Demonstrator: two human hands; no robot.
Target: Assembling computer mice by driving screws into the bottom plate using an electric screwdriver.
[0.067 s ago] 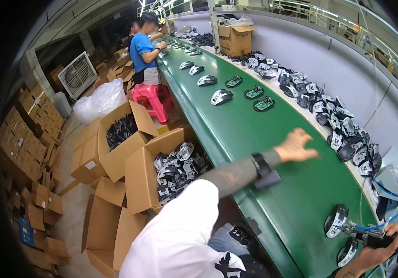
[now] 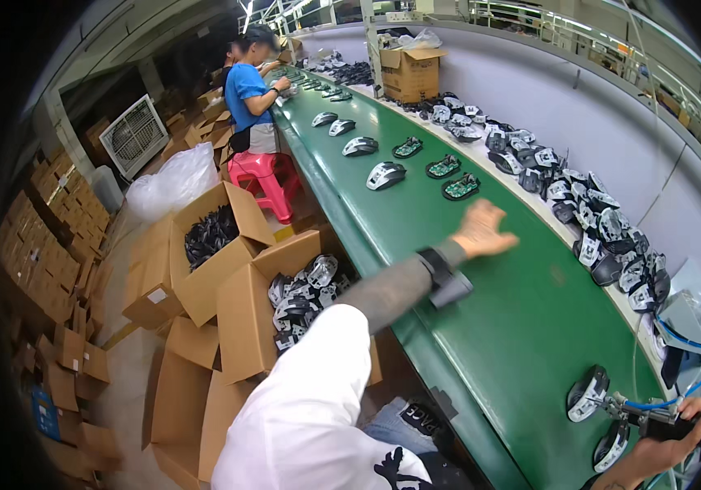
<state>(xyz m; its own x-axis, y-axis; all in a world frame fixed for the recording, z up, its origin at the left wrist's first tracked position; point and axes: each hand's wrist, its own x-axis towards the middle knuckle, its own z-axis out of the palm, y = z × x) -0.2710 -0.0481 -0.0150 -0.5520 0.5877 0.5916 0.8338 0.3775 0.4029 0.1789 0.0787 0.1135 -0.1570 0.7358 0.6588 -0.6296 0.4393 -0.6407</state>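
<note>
My left hand [image 2: 485, 230] reaches out over the green conveyor belt [image 2: 522, 327], fingers spread and nothing in them. Just beyond it lies the nearest of several mouse bases with green circuit boards [image 2: 460, 187]. To their left is a loose row of silver-and-black mouse shells [image 2: 386, 175]. At the lower right, my right hand [image 2: 677, 445] is wrapped round a black powered screwdriver [image 2: 659, 426] with a metal front end and a blue hose. Beside its tip are two mouse halves, one [image 2: 588, 394] farther away and another [image 2: 611, 446] nearer me.
Mouse shells [image 2: 600, 220] are heaped along the ledge by the wall. Left of the belt stand open cartons, one with silver-and-black shells [image 2: 301, 298], another with black parts [image 2: 212, 237]. A person in blue [image 2: 248, 90] works farther up, near a pink stool [image 2: 265, 180].
My left hand has moved left and farther away, closer to the circuit-board bases. My right hand keeps its hold on the screwdriver in nearly the same place.
</note>
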